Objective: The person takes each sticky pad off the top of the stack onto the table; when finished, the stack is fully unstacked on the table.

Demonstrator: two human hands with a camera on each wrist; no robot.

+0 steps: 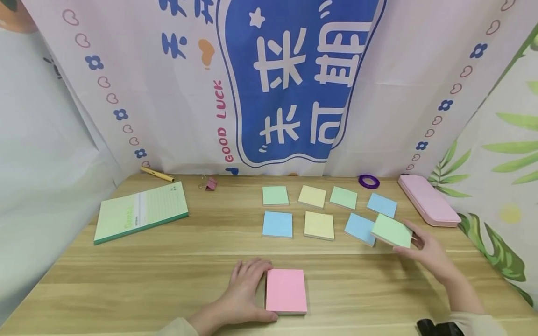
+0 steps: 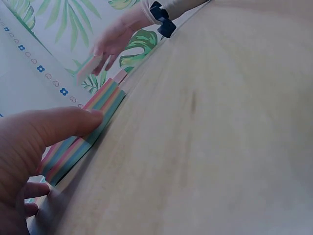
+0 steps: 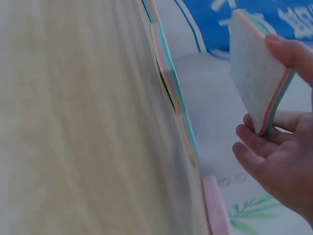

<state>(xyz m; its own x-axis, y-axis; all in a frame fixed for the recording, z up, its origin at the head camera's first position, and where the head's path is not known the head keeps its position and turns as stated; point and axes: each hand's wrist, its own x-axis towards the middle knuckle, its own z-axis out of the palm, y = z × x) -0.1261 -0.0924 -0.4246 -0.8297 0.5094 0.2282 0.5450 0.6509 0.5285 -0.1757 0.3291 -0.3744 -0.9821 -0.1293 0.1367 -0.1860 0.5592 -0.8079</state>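
Note:
A pink sticky-note pad (image 1: 286, 290) lies near the table's front edge. My left hand (image 1: 248, 287) rests flat against its left side, with the thumb along the near corner. In the left wrist view the thumb (image 2: 58, 125) presses the pad's striped edge (image 2: 85, 134). My right hand (image 1: 424, 247) pinches a green pad (image 1: 392, 230), tilted just above the table and overlapping a blue pad (image 1: 359, 227). The right wrist view shows that pad (image 3: 257, 78) held between thumb and fingers (image 3: 264, 152). More pads lie in two rows: green (image 1: 275, 195), yellow (image 1: 312, 196), green (image 1: 343, 197), blue (image 1: 381, 205), blue (image 1: 277, 224), yellow (image 1: 319, 225).
A green notebook (image 1: 140, 212) lies at the left, with a yellow pen (image 1: 157, 174) and a pink binder clip (image 1: 210, 184) behind it. A purple tape roll (image 1: 369, 181) and a pink pencil case (image 1: 428, 199) sit at the back right. Printed cloth hangs round the table.

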